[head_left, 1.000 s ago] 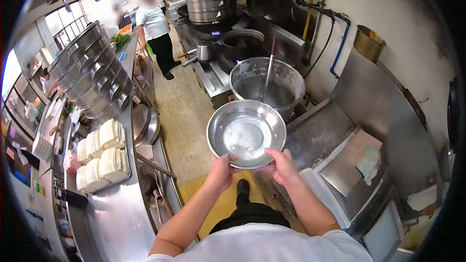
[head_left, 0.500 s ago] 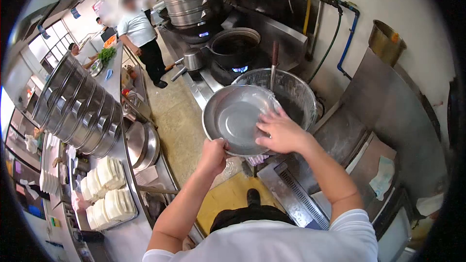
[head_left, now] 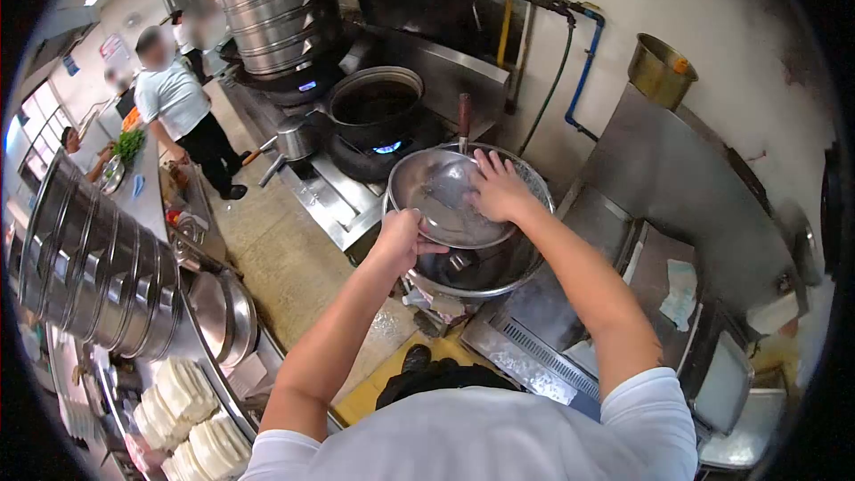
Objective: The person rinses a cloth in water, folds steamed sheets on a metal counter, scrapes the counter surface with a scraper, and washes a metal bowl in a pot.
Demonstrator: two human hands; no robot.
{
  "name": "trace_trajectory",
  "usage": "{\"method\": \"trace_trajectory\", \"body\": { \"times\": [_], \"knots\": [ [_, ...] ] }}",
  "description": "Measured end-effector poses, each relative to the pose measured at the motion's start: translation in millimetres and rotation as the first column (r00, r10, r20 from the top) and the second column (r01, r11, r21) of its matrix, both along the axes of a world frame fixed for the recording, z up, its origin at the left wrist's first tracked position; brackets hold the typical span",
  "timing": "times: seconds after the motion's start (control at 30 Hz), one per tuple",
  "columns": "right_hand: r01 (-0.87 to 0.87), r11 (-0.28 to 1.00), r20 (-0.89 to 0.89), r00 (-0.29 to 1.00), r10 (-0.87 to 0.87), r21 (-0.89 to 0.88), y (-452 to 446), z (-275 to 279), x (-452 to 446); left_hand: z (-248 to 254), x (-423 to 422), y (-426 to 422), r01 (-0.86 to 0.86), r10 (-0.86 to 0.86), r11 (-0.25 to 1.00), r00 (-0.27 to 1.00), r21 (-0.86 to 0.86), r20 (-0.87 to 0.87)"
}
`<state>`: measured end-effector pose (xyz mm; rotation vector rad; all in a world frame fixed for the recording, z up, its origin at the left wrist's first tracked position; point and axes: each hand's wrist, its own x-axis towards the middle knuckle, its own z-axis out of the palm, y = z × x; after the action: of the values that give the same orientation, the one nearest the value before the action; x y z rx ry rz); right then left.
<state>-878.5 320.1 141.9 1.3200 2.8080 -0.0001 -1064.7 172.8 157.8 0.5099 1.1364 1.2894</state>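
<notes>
My left hand (head_left: 405, 239) grips the near left rim of a shallow metal bowl (head_left: 436, 205), which is tilted over a larger metal basin (head_left: 521, 283). Inside the bowl, my right hand (head_left: 500, 189) lies with fingers spread against the far right wall. A little cloudy wetness shows on the bowl's inner surface. Behind the bowl, a tool's wooden handle (head_left: 464, 116) sticks up from the basin; its lower end is hidden. Part of the basin's dark, shiny interior shows below the bowl.
A black pot (head_left: 374, 120) sits over a lit burner, with tall stacked steamers (head_left: 276, 27) behind it. A handled metal pot (head_left: 296, 141) rests on the stove's left edge. More steamers (head_left: 98, 267) and pale folded stacks (head_left: 183, 392) line the left counter. A person (head_left: 183, 102) stands in the aisle.
The bowl has tilted and shifted back over the basin. My right hand has slid up to the bowl's far wall. My left hand keeps its hold while the view has turned right.
</notes>
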Motion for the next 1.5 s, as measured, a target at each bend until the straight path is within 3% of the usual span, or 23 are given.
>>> {"method": "trace_trajectory", "body": {
  "times": [0.07, 0.17, 0.27, 0.37, 0.5, 0.57, 0.67, 0.77, 0.83, 0.87, 0.97, 1.03, 1.1, 1.13, 1.17, 1.23, 1.3, 1.37, 1.4, 1.47, 1.5],
  "knots": [
    [0.091, 0.994, -0.024, 0.996, -0.089, 0.065, 13, -18, -10, -18, 0, 19, -0.001, 0.001, 1.0, 1.0, 0.008, -0.008],
    [0.141, 0.99, -0.073, 0.987, -0.14, 0.004, 6, -28, -47, -13, -1, 33, 0.063, -0.062, 0.998, 0.998, 0.019, -0.027],
    [-0.189, 0.932, -0.218, 0.968, 0.124, -0.308, -17, -33, -58, -29, -11, 49, 0.136, -0.136, 0.991, 0.99, -0.004, -0.034],
    [-0.194, 0.934, -0.175, 0.974, 0.146, -0.301, -16, -34, -34, -19, -19, 45, 0.169, -0.169, 0.985, 0.986, -0.019, -0.002],
    [0.093, 0.996, 0.032, 0.995, -0.094, 0.015, 4, -27, -50, -25, -11, 49, 0.203, -0.204, 0.979, 0.977, 0.034, 0.06],
    [-0.1, 0.994, 0.064, 0.993, 0.103, -0.037, 5, -27, -69, -34, -16, 59, 0.187, -0.187, 0.982, 0.982, 0.003, -0.017],
    [-0.292, 0.908, -0.381, 0.91, 0.167, -0.301, -10, -42, -67, -26, -27, 57, 0.196, -0.193, 0.98, 0.98, 0.045, -0.054],
    [-0.488, 0.811, -0.277, 0.868, 0.412, -0.324, -10, -38, -19, -25, -44, 54, 0.231, -0.229, 0.972, 0.972, 0.046, -0.049],
    [-0.151, 0.934, 0.037, 0.984, 0.172, -0.325, -29, 13, -11, -20, -40, 49, 0.19, -0.188, 0.982, 0.98, 0.021, -0.067],
    [0.026, 0.959, 0.189, 0.982, 0.029, -0.281, -36, 31, -9, -10, -35, 43, 0.172, -0.168, 0.984, 0.981, 0.037, -0.099],
    [0.075, 0.996, -0.039, 0.997, -0.074, 0.041, -2, -35, -15, -37, -28, 58, 0.206, -0.206, 0.977, 0.979, 0.052, -0.009],
    [0.038, 0.983, -0.062, 0.997, -0.05, -0.178, -13, -11, -46, -27, -17, 52, 0.233, -0.233, 0.972, 0.973, 0.011, 0.001],
    [-0.04, 0.889, -0.107, 0.994, -0.01, -0.457, -18, -9, -63, -39, -17, 61, 0.197, -0.197, 0.98, 0.979, -0.004, -0.044],
    [-0.226, 0.919, -0.275, 0.951, 0.138, -0.323, -20, -26, -57, -42, -22, 62, 0.199, -0.199, 0.98, 0.979, -0.022, -0.038],
    [-0.196, 0.931, -0.225, 0.966, 0.129, -0.309, -19, -37, -39, -44, -27, 65, 0.199, -0.2, 0.979, 0.979, -0.036, -0.031],
    [-0.137, 0.952, -0.117, 0.987, 0.109, -0.274, -43, 4, -13, -41, -32, 66, 0.188, -0.19, 0.982, 0.981, -0.033, -0.045],
    [0.151, 0.983, -0.058, 0.988, -0.146, 0.104, -53, 20, 8, -29, -27, 60, 0.175, -0.175, 0.985, 0.98, -0.01, -0.09],
    [0.319, 0.939, -0.544, 0.814, -0.203, 0.126, -28, -5, 40, -32, -28, 64, 0.208, -0.207, 0.978, 0.977, 0.024, -0.048],
    [0.32, 0.927, -0.66, 0.657, -0.365, -0.195, -21, -8, 49, -47, -29, 75, 0.232, -0.232, 0.972, 0.973, 0.031, -0.012],
    [0.098, 0.672, -0.623, 0.296, -0.724, -0.734, -13, -10, 65, -54, -28, 85, 0.247, -0.248, 0.969, 0.967, 0.023, 0.064],
    [-0.02, 0.589, -0.581, 0.192, -0.791, -0.808, -15, -10, 73, -51, -28, 90, 0.242, -0.242, 0.97, 0.965, 0.009, 0.101]
  ]
}}
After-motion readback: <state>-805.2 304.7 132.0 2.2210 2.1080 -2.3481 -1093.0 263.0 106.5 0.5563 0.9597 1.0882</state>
